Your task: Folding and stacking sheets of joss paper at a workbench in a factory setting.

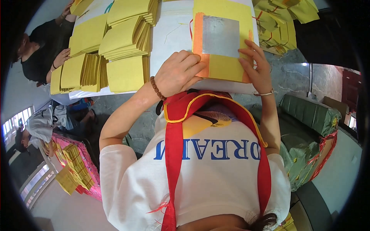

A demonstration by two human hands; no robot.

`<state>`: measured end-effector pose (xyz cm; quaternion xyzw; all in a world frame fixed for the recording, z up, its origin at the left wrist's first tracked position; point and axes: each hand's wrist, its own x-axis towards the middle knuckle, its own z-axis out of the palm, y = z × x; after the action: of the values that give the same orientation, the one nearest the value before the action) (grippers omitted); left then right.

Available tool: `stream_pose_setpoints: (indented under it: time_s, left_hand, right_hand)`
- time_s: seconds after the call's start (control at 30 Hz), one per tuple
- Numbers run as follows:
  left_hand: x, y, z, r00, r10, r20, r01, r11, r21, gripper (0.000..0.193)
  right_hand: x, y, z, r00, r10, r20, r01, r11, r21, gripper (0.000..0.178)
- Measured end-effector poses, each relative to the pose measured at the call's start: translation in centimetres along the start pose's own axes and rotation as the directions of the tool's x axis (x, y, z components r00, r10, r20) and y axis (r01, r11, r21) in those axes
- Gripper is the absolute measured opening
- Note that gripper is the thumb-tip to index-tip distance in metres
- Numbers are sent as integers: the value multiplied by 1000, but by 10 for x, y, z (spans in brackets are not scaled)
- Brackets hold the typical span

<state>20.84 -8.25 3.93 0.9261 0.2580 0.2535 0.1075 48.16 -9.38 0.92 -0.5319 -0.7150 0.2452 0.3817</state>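
A yellow paper stack (pixel 224 67) lies at the table's near edge in front of me. It bears a silver square (pixel 221 36) and an orange stripe down its left side. My left hand (pixel 180 71) is closed, its fingers bent against the stack's lower left edge; the fingertips are partly hidden. On the opposite side, my right hand (pixel 256 63) grips the right edge, thumb and fingers reaching onto the paper. How thick the stack is cannot be made out well. A red string (pixel 191 29) shows beside its left edge.
Folded yellow paper bundles (pixel 127 38) cover the table's left side. More yellow bundles (pixel 277 34) with red ties lie beyond its right edge. A person in black (pixel 44 50) works at far left; another person (pixel 42 123) is near a pink-covered table (pixel 94 181). Green wrapped packages (pixel 308 119) stand right.
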Motion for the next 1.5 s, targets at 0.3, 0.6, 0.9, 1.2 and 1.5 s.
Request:
stream_pose_setpoints:
  time_s: [0.3,0.6,0.9,1.2,1.5]
  left_hand:
    - [18,-20,-10,972,-127,197,191,915,-356,15]
    - [24,-34,-13,839,-311,446,536,606,-587,13]
    - [25,-44,-8,768,-331,549,641,400,-655,14]
    - [25,-53,-4,754,-298,585,657,329,-679,13]
    - [32,-47,-13,704,-308,640,709,253,-658,15]
  right_hand:
    - [-4,4,1,979,202,13,-187,874,449,34]
    - [-3,8,2,974,226,17,-207,859,468,44]
    - [-2,10,2,973,228,41,-217,836,503,43]
    - [-7,22,-2,993,27,115,-75,895,440,59]
    - [-7,26,1,996,47,80,-74,919,387,36]
